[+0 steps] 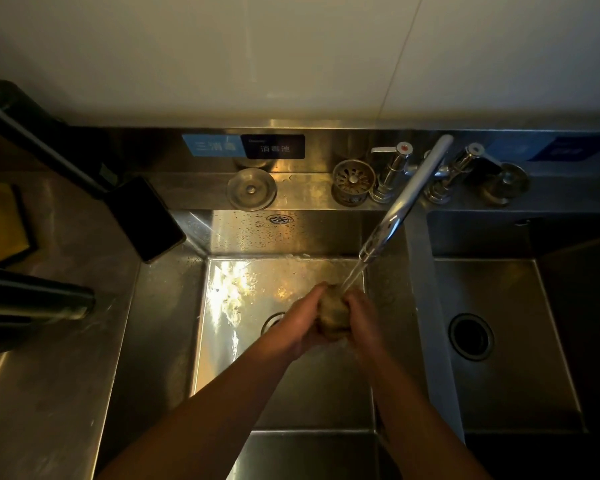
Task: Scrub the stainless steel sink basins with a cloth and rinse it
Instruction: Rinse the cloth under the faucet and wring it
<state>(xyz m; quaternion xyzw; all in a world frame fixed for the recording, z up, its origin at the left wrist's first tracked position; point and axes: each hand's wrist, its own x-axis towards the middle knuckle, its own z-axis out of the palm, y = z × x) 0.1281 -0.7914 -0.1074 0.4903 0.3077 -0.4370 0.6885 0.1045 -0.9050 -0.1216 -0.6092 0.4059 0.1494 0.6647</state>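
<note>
A bunched-up brownish cloth (332, 315) is held over the middle sink basin (229, 341). My left hand (300, 322) grips its left side and my right hand (361, 318) grips its right side. Water runs from the long chrome faucet spout (400, 206) straight onto the top of the cloth. The basin floor is wet and shiny, and its drain (272, 322) is partly hidden behind my left hand. A second basin (499, 375) with an open drain (471, 337) lies to the right.
On the back ledge sit a round drain cover (252, 189), a strainer basket (353, 181) and two tap handles (394, 152). A dark phone (149, 219) lies at the basin's left corner. A yellow pad (0, 223) rests on the left counter, with dark bars over it.
</note>
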